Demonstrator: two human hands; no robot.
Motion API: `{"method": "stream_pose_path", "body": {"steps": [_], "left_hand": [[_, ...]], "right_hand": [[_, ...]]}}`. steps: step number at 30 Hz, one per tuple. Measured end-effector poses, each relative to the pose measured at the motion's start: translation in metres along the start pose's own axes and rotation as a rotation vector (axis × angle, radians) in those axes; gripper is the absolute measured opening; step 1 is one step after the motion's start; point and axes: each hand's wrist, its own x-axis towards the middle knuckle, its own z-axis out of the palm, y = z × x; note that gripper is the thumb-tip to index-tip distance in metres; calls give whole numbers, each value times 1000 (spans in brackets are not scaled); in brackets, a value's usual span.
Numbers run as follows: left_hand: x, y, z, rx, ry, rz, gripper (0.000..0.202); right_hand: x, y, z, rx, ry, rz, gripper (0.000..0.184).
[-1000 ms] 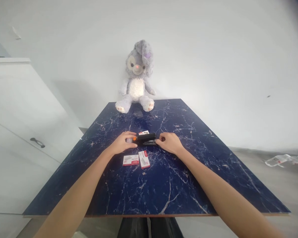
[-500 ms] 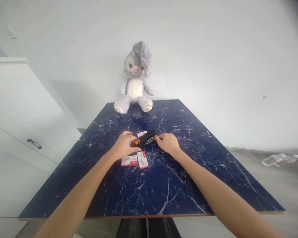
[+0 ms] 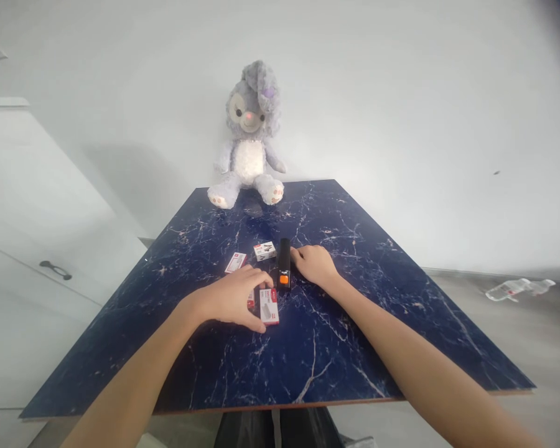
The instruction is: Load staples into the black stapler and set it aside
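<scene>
A black stapler [image 3: 284, 258] with an orange end lies lengthwise on the table, pointing toward me. My right hand [image 3: 315, 262] is closed at its right side, fingertips against the far half and partly hidden. My left hand [image 3: 238, 298] curves around a small red-and-white staple box [image 3: 269, 308], fingers at the far edge and thumb at the near edge. Another red-and-white box is mostly covered by this hand. Beyond the left fingers lies a flat red-and-white box [image 3: 236, 262]. A white box with a dark picture [image 3: 264, 251] sits just left of the stapler.
The blue marbled table [image 3: 345, 348] reaches to the wall. A grey plush rabbit [image 3: 249, 149] sits at its far edge. On the left stands a white cabinet [image 3: 28, 205] with a dark handle. Clear plastic bottles [image 3: 518, 289] lie on the floor at right.
The stapler has turned from slanting to lengthwise, its orange end now toward me. My left hand has left it and moved nearer me to the staple box. My right hand stays beside the stapler.
</scene>
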Motion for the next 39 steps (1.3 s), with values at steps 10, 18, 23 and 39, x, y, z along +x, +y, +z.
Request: {"method": "stream_pose_path", "body": {"steps": [10,18,23,39], "left_hand": [[19,-15,13,80,236,-4,51],[-1,-16,-13,137,216,-48,35],[-10,-18,-16,110,-26,-174,38],[-4,-18,-16,-27,143,-151,49]], "right_hand": [[0,0,1,11,-12,-118,56],[0,1,0,37,-34,-154,54],[0,1,0,36,-30,-173,53],[1,3,-1,56,-41,-195,53]]}}
